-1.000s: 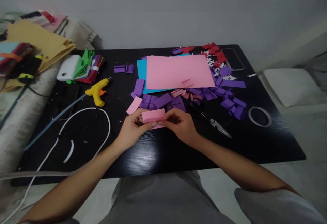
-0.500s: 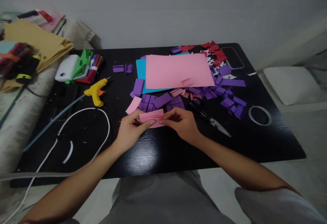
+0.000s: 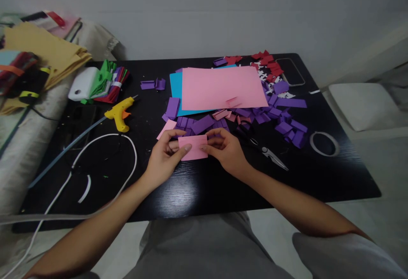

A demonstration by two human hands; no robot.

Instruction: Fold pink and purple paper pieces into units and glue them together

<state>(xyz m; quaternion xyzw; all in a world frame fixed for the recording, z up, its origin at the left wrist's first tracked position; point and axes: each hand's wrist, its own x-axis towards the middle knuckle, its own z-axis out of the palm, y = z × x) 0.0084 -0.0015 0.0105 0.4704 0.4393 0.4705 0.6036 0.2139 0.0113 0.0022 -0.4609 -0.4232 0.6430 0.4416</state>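
Note:
A small piece of pink paper (image 3: 193, 151) is held up above the front part of the black table, its broad face toward me with faint crease lines across it. My left hand (image 3: 164, 151) grips its left side, thumb on the front and fingers behind. On the right side my right hand (image 3: 228, 149) holds it the same way. Just behind the hands lie purple paper pieces (image 3: 204, 124), some folded, and another pink paper strip (image 3: 166, 129). A large pink sheet (image 3: 219, 88) rests over a blue sheet (image 3: 176, 90) farther back.
Scissors (image 3: 270, 156) lie right of my right hand, near a tape roll (image 3: 324, 144). A yellow glue gun (image 3: 119, 113) and a looped white cable (image 3: 135, 156) occupy the left. Red paper scraps (image 3: 269, 64) and a phone-shaped frame (image 3: 290, 73) are at the back right.
The pink paper had a raised fold along its middle; now it appears flattened with its face toward me. My right hand's fingers have moved behind it.

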